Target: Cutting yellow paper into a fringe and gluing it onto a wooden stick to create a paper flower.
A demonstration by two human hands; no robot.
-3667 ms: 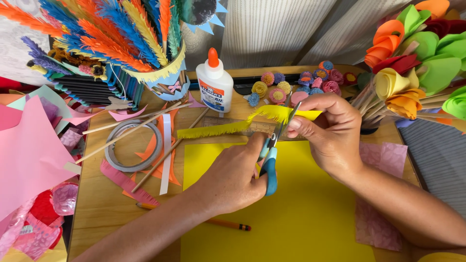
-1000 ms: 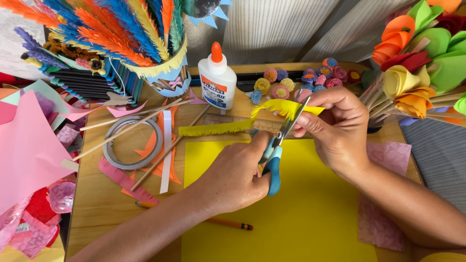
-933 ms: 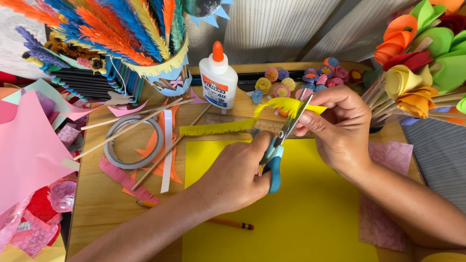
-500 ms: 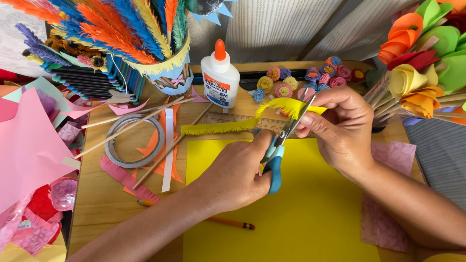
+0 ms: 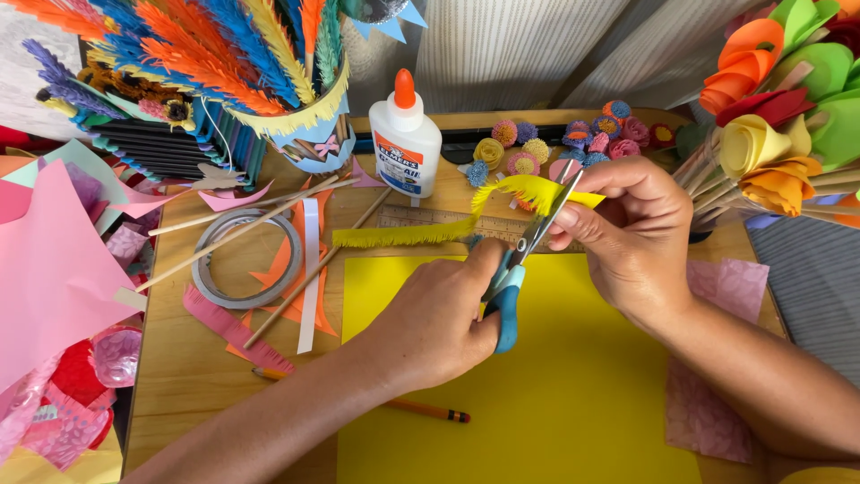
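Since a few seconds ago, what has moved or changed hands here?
The scissors in the left hand have worked further along the yellow fringed strip, blades now angled up by the right hand. Both grips are unchanged; the glue bottle and tape roll stayed put.

Compared with the earliest picture, the right hand [image 5: 632,237] lifts its end of the yellow paper strip [image 5: 448,224] higher, toward the upper middle of the frame, so it arches up. The scissors [image 5: 524,260] in the left hand [image 5: 439,323] now tilt steeper, blades apart and pointing up-right, nearer the strip's raised end.
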